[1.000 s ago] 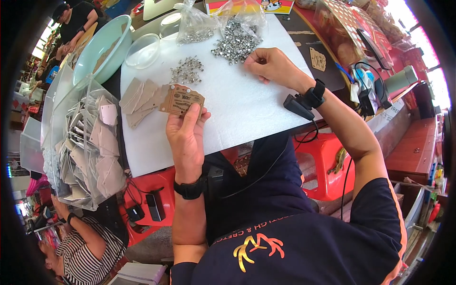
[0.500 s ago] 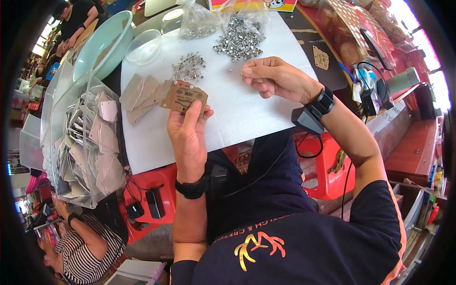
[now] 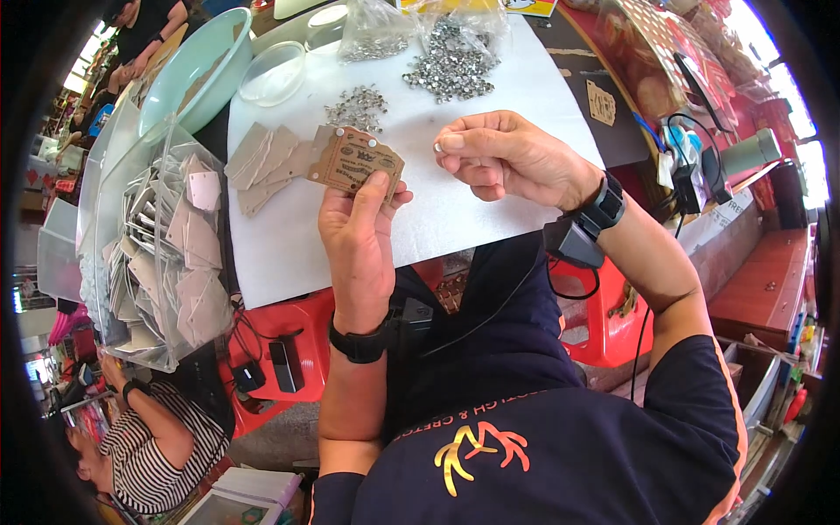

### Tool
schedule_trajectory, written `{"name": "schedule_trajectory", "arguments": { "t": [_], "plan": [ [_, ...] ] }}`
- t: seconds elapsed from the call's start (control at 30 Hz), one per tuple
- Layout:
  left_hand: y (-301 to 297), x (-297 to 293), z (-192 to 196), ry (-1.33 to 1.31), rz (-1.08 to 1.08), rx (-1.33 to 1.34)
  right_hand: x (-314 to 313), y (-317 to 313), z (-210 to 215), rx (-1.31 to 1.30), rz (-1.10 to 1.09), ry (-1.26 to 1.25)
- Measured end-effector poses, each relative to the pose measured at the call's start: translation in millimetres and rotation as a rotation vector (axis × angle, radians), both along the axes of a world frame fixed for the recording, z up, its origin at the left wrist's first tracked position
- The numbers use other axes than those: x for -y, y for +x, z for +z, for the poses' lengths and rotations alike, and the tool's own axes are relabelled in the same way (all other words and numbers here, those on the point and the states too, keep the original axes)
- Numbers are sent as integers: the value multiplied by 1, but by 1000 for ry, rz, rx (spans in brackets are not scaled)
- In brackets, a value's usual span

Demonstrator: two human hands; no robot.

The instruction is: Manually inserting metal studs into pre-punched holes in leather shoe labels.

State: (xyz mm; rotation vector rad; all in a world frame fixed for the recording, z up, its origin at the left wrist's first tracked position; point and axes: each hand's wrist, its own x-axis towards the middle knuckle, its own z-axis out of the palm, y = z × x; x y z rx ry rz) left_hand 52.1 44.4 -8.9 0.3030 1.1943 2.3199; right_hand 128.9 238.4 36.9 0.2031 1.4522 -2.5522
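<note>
My left hand point(image 3: 359, 245) grips a brown printed card point(image 3: 354, 159), thumb on its face. Small round white caps sit near the card's upper edge. To its right, thumb and forefinger of my right hand point(image 3: 521, 166) pinch a small shiny metal stud point(image 3: 439, 148), apart from the card. Beyond the card lies a small pile of metal pieces point(image 3: 357, 108) on the white board point(image 3: 284, 258). A bigger heap of metal studs point(image 3: 451, 66) spills from a clear bag farther back. Several plain grey-brown cards point(image 3: 262, 171) lie overlapping left of my left hand.
A clear plastic bin point(image 3: 157, 357) full of cards stands at the left, with a pale green basin point(image 3: 166, 96) behind it. Round clear lids point(image 3: 273, 74) and a clear bag point(image 3: 372, 31) lie at the back. A person in a striped shirt point(image 3: 157, 446) sits at lower left.
Both hands appear slightly farther right, along with a small shift of the whole view. The card has turned slightly, and the stud in my right fingers shows more plainly.
</note>
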Motion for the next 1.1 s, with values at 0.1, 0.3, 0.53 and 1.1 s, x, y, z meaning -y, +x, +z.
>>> {"name": "schedule_trajectory", "arguments": {
  "t": [0.1,0.3,0.53,1.1],
  "plan": [
    [0,-1,1,2,-16,0,1,1,0,9,-17,-19],
    [4,-5,5,-19,-1,-15,10,1,-3,-5,-81,178],
    [7,-15,1,-102,84,-170,32,3,-17,-118,-244,531],
    [13,-19,0,-63,181,-223,67,-9,-36,-240,-566,577]
  ]
}}
